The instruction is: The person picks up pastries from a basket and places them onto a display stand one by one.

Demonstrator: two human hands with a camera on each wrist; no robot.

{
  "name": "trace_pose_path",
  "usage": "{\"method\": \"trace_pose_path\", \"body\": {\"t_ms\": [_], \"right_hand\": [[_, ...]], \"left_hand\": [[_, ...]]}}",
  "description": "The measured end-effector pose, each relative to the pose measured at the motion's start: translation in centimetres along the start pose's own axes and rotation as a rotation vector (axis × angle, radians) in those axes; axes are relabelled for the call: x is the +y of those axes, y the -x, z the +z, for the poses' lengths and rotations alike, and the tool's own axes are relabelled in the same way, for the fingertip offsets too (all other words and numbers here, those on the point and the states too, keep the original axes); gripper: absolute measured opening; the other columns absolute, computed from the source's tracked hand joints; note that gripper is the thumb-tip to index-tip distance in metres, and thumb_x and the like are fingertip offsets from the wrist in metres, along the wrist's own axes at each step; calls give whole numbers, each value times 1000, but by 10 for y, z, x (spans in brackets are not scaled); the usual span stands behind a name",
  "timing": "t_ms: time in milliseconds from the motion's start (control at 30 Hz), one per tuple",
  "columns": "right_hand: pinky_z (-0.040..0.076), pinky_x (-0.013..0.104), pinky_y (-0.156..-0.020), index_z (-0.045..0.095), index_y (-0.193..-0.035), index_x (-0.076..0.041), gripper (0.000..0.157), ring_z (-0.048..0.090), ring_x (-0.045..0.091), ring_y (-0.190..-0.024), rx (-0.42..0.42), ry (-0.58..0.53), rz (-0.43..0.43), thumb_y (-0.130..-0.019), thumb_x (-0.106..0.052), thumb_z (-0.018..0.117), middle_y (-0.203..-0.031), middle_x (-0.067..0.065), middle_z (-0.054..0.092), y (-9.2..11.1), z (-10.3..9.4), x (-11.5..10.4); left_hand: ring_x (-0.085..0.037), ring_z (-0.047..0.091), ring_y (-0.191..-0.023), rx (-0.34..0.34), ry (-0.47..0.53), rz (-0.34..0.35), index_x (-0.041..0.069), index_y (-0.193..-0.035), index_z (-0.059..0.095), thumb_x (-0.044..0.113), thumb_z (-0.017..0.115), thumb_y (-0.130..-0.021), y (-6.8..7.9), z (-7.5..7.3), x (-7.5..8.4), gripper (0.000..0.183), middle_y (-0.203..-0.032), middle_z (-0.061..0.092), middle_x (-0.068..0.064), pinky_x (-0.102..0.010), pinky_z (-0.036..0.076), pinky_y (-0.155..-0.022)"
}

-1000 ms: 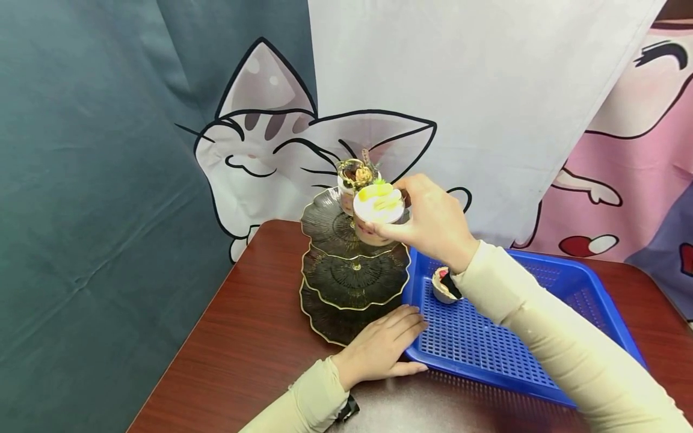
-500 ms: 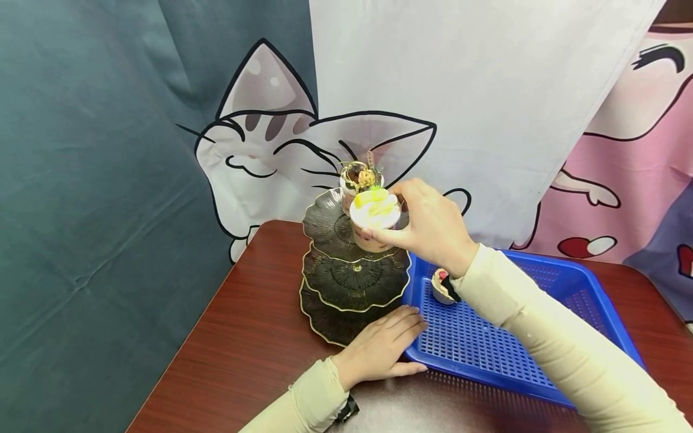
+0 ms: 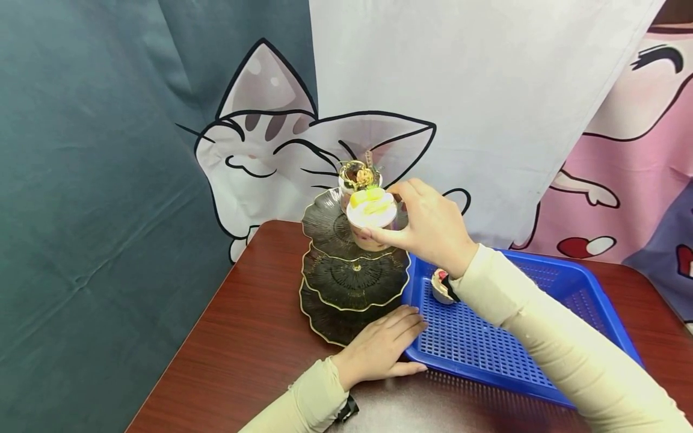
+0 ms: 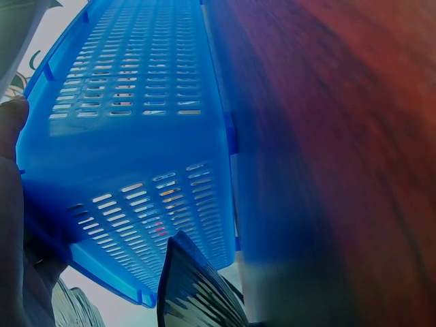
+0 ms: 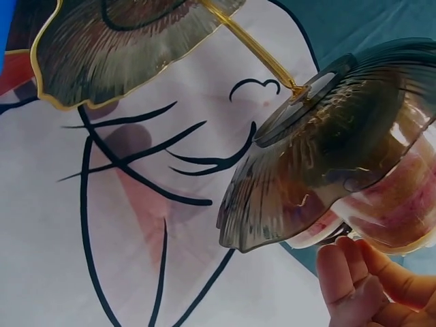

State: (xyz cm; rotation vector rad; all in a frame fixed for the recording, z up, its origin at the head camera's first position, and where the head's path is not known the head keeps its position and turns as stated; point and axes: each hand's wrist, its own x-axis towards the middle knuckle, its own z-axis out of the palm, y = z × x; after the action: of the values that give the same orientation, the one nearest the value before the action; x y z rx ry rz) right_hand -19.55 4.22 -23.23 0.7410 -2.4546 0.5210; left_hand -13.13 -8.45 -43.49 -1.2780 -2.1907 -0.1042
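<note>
A dessert cup with white cream and yellow fruit pieces is gripped between the thumb and fingers of my right hand. It is at the front right of the top tier of a dark, gold-rimmed cake stand. Close behind it on that tier stands another dessert cup with gold decorations. In the right wrist view, the held cup appears at the tier's edge, with fingertips against it. My left hand lies with extended fingers on the near left corner of the blue basket.
Below are the stand's middle tier and bottom tier. A small dessert with red and black topping sits inside the basket, partly hidden by the right wrist. A cartoon-cat curtain hangs behind the table.
My right hand has shifted the fruit-topped cup a little to the left and slightly down over the top tier. The left hand has stayed on the basket corner.
</note>
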Motion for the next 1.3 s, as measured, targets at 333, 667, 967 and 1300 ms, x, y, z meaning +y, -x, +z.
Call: {"method": "trace_pose_path", "body": {"t_ms": [333,667,967,1300], "right_hand": [[51,43,-55,63,-108,-11,65,58,23,-73,14,-3,-9,-66,-58,77,-90,6,62,2,-1,-1],[50,42,-53,63,-108,-12,63,56,22,-69,33,8,-44,-68,-58,76,-87,4,61,3,-1,-2],[52,43,-56,63,-110,-12,63,59,23,-73,44,-4,-57,-68,-56,78,-93,5,64,2,-4,-2],[51,41,-54,62,-111,-12,62,59,22,-72,44,1,-53,-69,-57,76,-94,5,65,3,-8,-3]], "left_hand": [[-19,51,-129,24,-11,10,9,-126,59,60,56,-87,0,0,-1,64,-128,61,-4,-29,31,-119],[-20,52,-128,23,-10,10,9,-126,59,59,56,-87,0,0,-1,64,-127,61,-4,-29,31,-119],[-19,51,-129,21,0,8,9,-126,59,59,57,-86,-1,0,0,64,-127,61,-5,-29,31,-119],[-19,51,-129,19,-4,6,9,-126,58,60,57,-86,0,0,1,65,-128,61,-4,-29,31,-119]]}}
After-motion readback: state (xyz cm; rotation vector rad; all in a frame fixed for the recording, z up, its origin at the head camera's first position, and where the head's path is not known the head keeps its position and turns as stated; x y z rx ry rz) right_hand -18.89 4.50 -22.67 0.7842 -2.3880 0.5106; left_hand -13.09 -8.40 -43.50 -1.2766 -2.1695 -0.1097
